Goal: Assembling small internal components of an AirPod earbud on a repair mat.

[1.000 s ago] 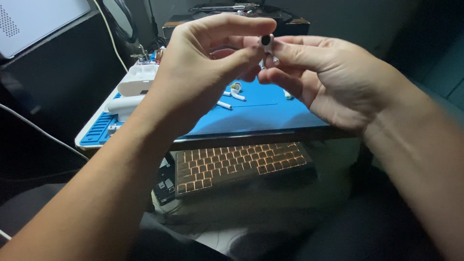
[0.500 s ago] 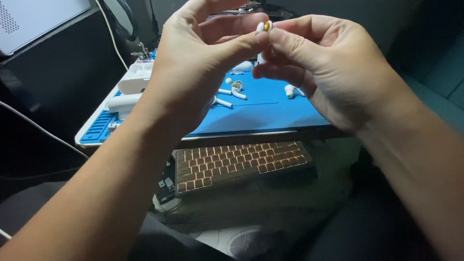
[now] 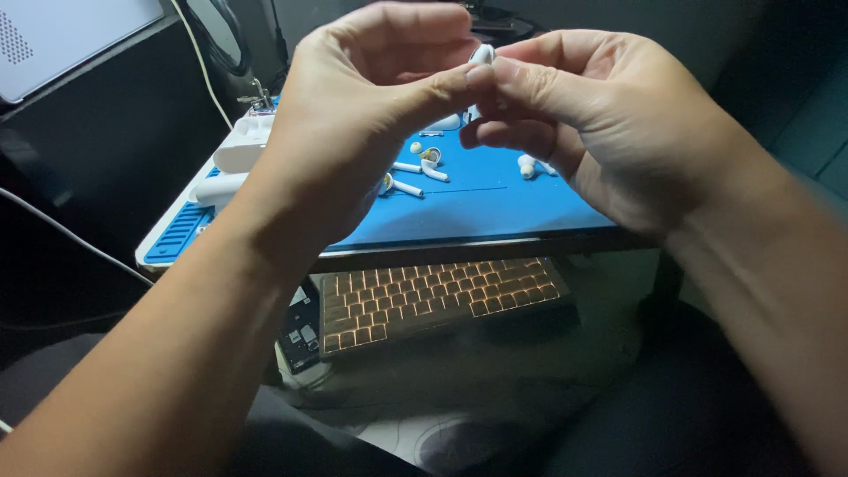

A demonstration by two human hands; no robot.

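My left hand [image 3: 353, 115] and my right hand [image 3: 609, 124] are raised together above a blue work mat [image 3: 477, 199]. Both pinch one small white earbud part [image 3: 482, 55] between thumbs and fingertips; most of it is hidden by the fingers. On the mat below lie several small white earbud pieces [image 3: 422, 168], and another white earbud [image 3: 528, 165] lies nearer my right hand.
A backlit keyboard [image 3: 433, 296] sits on a shelf under the mat's front edge. White cases or boxes [image 3: 238, 150] stand at the mat's left side. A pale panel [image 3: 62, 35] is at the upper left, with cables hanging beside it.
Both hands stayed joined and rose slightly. The fingers turned the small part: its dark end showed earlier, and now only a white tip shows.
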